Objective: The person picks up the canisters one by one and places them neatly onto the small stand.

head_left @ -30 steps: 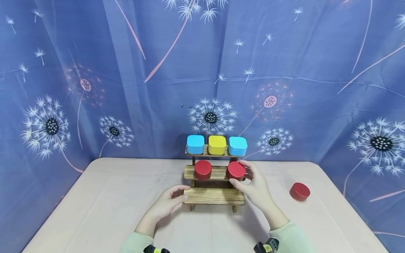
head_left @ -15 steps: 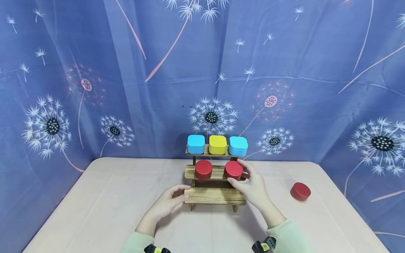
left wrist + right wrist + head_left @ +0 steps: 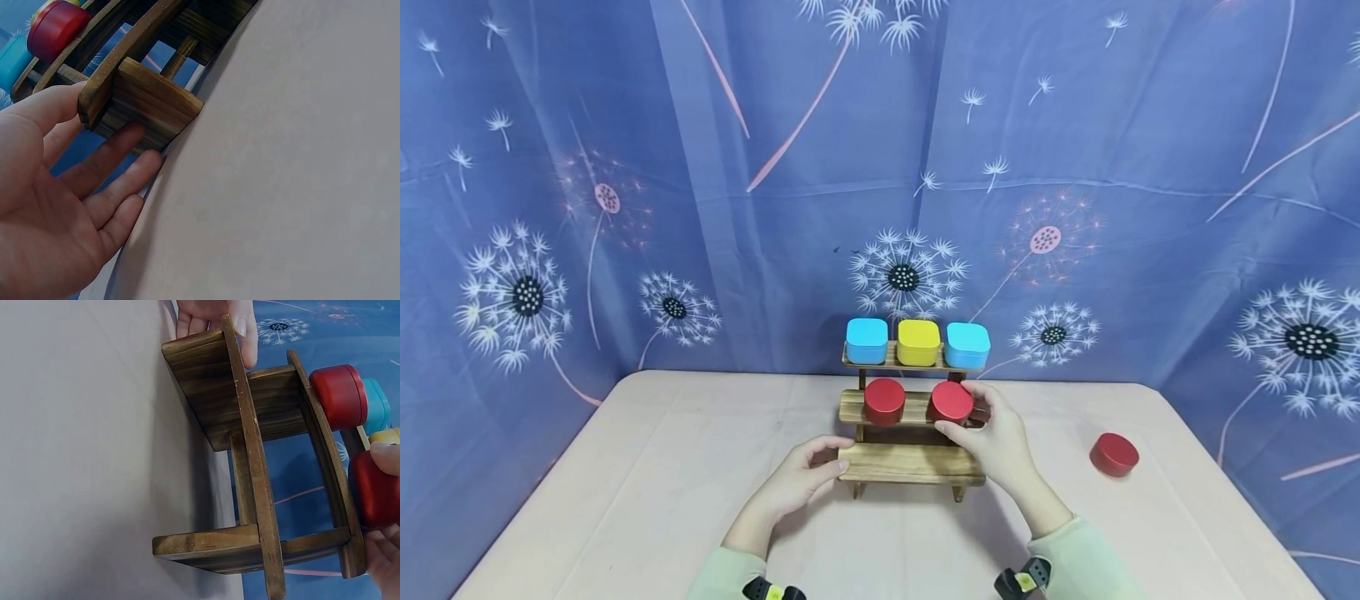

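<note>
A three-tier wooden display stand (image 3: 910,464) is on the table. My left hand (image 3: 805,477) holds the left end of its lowest board between thumb and index finger; in the left wrist view the other fingers (image 3: 122,184) reach out beneath the board. On the middle tier, my right hand (image 3: 1000,433) pinches a round red tin (image 3: 951,401) at the right, thumb in front and fingers behind. The tin rests on or close over the board. To its left a second round red tin (image 3: 883,401) stands on the same tier.
Along the top tier sit a blue square tin (image 3: 867,342), a yellow square tin (image 3: 918,342) and another blue square tin (image 3: 967,345). Another red tin (image 3: 1114,455) lies on the table (image 3: 700,467) at the right. A blue dandelion-print curtain (image 3: 775,250) hangs behind.
My right hand has slid the red tin slightly left along the middle tier, closer to the other red tin. My left hand keeps its hold on the stand.
</note>
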Available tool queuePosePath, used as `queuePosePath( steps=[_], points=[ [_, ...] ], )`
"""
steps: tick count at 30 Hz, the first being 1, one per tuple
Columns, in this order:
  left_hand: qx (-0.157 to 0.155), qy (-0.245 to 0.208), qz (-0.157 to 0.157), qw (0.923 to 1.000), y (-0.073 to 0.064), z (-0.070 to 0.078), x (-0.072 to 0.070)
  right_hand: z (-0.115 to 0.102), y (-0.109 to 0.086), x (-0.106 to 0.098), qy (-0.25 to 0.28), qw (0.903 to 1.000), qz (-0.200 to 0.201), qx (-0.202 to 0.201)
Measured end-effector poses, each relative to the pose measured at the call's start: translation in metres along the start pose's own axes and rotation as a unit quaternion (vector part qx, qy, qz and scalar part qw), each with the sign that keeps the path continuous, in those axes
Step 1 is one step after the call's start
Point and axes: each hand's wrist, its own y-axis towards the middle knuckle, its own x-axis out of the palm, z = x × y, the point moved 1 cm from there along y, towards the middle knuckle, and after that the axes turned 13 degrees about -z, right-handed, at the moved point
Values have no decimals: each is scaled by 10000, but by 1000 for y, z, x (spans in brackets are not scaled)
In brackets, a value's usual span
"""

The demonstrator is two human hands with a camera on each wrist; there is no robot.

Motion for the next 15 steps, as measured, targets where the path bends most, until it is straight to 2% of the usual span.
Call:
queuePosePath(
  steps=[15],
  points=[
    [-47,68,28,10000,0,0,0,0,4,5,-354,9994,36,8]
  ],
)
